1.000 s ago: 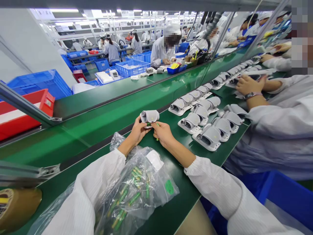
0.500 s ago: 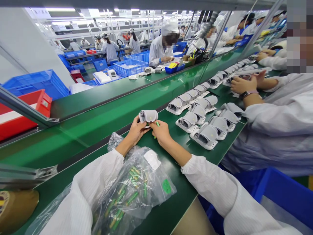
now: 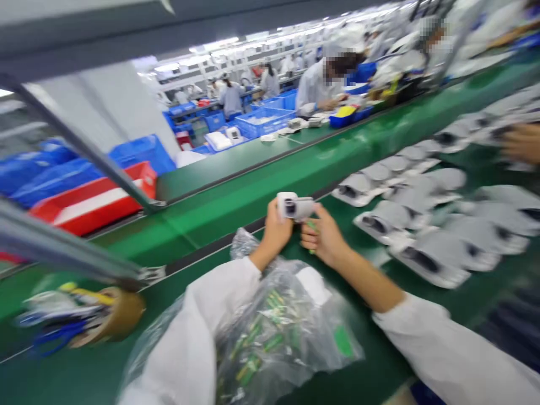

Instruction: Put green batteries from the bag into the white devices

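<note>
Lying nearest us, at six o'clock from our hands, the clear bag [image 3: 301, 351] shows green pieces through its film. Out at eight o'clock, a brown roll [image 3: 130, 315] with blurred tools sticking out of it has come further into view as our head turns and tilts.

Our left hand [image 3: 277, 232] is clamped on the grey-white unit [image 3: 301, 208], which sits above the green bench near the belt. Our right hand [image 3: 328, 239] is close beside it at four o'clock, fingers closed on a green strip [image 3: 311, 226]; we cannot tell whether its fingertips also touch the unit. Half a second ago the unit's curved cover faced us; now a white end with a dark opening does, and the green beneath no longer shows. We judge this a change of hold, the unit still being worked on.

At three o'clock, similar units [image 3: 470, 228] stand in rows, with a co-worker's hand [image 3: 523, 143] past them. Beyond runs the belt [image 3: 236, 197]; farther off are a red tray [image 3: 145, 183] at nine and a co-worker in white [image 3: 314, 84] near one o'clock.
</note>
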Demonstrator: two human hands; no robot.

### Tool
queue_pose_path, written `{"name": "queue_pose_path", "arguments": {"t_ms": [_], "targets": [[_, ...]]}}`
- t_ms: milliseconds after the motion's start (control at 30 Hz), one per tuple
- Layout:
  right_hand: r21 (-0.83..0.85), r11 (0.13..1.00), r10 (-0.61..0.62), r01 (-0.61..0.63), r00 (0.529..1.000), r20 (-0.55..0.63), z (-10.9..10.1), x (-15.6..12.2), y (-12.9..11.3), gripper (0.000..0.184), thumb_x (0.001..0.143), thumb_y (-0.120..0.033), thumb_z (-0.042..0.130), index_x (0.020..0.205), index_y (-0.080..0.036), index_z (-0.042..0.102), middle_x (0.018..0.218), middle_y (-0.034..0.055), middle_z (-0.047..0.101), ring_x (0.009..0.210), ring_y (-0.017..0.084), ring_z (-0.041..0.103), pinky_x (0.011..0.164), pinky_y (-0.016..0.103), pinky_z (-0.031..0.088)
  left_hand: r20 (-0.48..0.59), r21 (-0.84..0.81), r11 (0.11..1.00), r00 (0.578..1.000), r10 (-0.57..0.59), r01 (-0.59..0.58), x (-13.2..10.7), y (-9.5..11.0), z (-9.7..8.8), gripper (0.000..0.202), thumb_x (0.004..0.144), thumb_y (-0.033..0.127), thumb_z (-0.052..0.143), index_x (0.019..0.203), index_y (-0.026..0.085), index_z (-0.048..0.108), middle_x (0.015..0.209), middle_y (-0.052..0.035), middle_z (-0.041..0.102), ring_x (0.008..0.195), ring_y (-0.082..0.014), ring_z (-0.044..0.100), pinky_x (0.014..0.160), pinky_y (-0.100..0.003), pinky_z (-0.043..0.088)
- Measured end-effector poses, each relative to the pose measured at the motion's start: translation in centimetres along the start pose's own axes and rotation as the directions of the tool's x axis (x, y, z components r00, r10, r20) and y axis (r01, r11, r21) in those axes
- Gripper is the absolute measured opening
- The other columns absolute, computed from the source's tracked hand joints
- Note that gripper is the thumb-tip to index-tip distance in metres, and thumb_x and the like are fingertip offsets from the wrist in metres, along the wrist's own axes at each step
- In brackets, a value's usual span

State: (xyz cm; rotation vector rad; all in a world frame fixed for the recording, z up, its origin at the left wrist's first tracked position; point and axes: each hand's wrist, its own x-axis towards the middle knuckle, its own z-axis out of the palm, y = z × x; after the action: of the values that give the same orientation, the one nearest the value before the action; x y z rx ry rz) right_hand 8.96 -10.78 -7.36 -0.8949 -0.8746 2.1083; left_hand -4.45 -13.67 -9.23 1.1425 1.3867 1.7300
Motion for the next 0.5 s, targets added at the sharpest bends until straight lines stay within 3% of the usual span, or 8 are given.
{"name": "queue_pose_path", "arguments": {"t_ms": [100, 167, 267, 333, 433, 500], "targets": [[0.067, 0.998, 0.001, -0.002, 1.000, 0.017, -1.1, 1.5, -0.4, 0.060, 0.085, -0.081, 0.064, 0.074, -0.025, 0.044, 0.051, -0.0101, 0.027, 0.038, 0.006, 0.017, 0.035, 0.022, 0.012, 0.174, 0.162, 0.968, 0.972, 0.161, -0.189, 0.3, 0.0, 0.2, 0.058, 0.089, 0.014, 0.065, 0.144, 0.024, 0.049, 0.144, -0.0123, 0.060, 0.133, -0.0288, 0.059, 0.124, -0.048, 0.038], [0.077, 0.996, -0.039, 0.040, 0.999, -0.010, 0.0, 1.7, -0.1, 0.056, 0.083, -0.074, 0.072, 0.076, -0.024, 0.049, 0.052, -0.0086, 0.036, 0.038, 0.005, 0.018, 0.035, 0.022, 0.012, 0.244, 0.170, 0.950, 0.945, 0.218, -0.263, 0.0, 1.0, -0.3, 0.057, 0.088, 0.013, 0.065, 0.143, 0.023, 0.051, 0.149, -0.0127, 0.055, 0.139, -0.0288, 0.054, 0.127, -0.046, 0.035], [0.032, 0.987, -0.153, 0.158, 0.979, -0.137, 2.7, 0.0, -0.3, 0.056, 0.073, -0.069, 0.081, 0.074, -0.022, 0.052, 0.050, -0.0079, 0.040, 0.040, 0.006, 0.024, 0.035, 0.022, 0.015, 0.184, 0.129, 0.966, 0.963, 0.199, -0.225, -0.7, 3.0, -1.4, 0.069, 0.074, 0.020, 0.084, 0.134, 0.027, 0.052, 0.152, -0.0135, 0.048, 0.148, -0.0321, 0.046, 0.124, -0.045, 0.040], [0.005, 0.937, -0.343, 0.349, 0.924, -0.168, 2.5, -1.1, -1.3, 0.057, 0.065, -0.068, 0.087, 0.077, -0.021, 0.057, 0.053, -0.0073, 0.044, 0.044, 0.007, 0.030, 0.037, 0.022, 0.021, 0.174, 0.161, 0.978, 0.979, 0.102, -0.131, 0.4, 2.8, -2.0, 0.078, 0.065, 0.027, 0.089, 0.132, 0.030, 0.048, 0.150, -0.0129, 0.048, 0.135, -0.0313, 0.058, 0.108, -0.044, 0.055], [0.012, 0.842, -0.532, 0.539, 0.835, -0.143, -2.1, -5.0, -2.7, 0.062, 0.064, -0.075, 0.084, 0.081, -0.020, 0.062, 0.062, -0.0031, 0.053, 0.049, 0.008, 0.040, 0.041, 0.022, 0.030, 0.176, 0.262, 0.962, 0.984, 0.035, -0.081, 4.2, 0.5, -1.9, 0.080, 0.059, 0.033, 0.085, 0.128, 0.032, 0.045, 0.131, -0.0084, 0.062, 0.094, -0.0245, 0.074, 0.087, -0.043, 0.064], [0.007, 0.811, -0.570, 0.585, 0.792, -0.221, -7.1, -10.5, -2.2, 0.065, 0.060, -0.077, 0.085, 0.082, -0.020, 0.063, 0.067, -0.0006, 0.057, 0.052, 0.011, 0.046, 0.044, 0.023, 0.036, 0.190, 0.329, 0.940, 0.981, 0.030, -0.092, 6.1, -1.0, -1.7, 0.067, 0.056, 0.038, 0.081, 0.116, 0.033, 0.051, 0.110, -0.0036, 0.070, 0.082, -0.0268, 0.075, 0.079, -0.045, 0.065]]}}
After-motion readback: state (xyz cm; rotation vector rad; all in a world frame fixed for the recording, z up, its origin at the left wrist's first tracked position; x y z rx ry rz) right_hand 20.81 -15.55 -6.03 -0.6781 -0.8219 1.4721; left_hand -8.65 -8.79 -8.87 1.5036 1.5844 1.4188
